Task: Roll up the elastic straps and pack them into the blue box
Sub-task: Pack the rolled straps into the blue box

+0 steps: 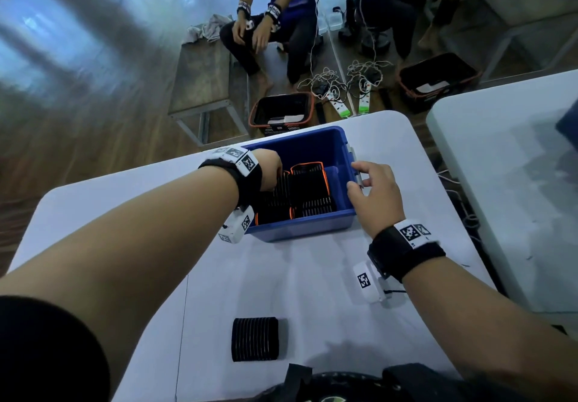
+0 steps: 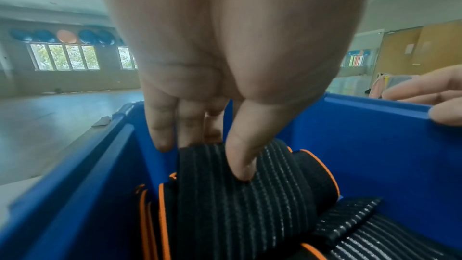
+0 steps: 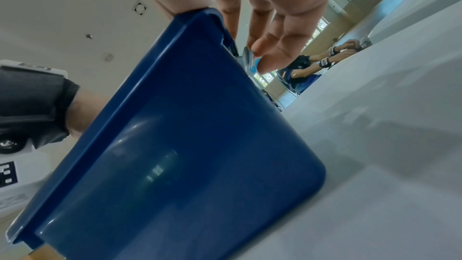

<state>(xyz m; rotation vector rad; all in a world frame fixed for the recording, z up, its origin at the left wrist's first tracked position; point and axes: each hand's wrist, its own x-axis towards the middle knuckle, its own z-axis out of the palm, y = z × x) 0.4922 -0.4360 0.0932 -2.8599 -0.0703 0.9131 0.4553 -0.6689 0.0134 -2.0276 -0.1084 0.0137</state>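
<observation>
Blue box [image 1: 300, 229]: left hand [image 2: 225, 66] pinching rolled strap [image 2: 237, 205]; right hand [image 1: 375, 195] fingers relaxed on rim; one roll [image 1: 255, 339] outside.

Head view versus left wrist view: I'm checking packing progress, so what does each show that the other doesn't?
Only the head view shows a rolled black ribbed elastic strap lying on the white table, outside the box. Only the left wrist view shows the left hand pinching a rolled black strap with orange edging, thumb on its front. Both show the blue plastic box holding several rolls, and the right hand resting on its rim.
</observation>
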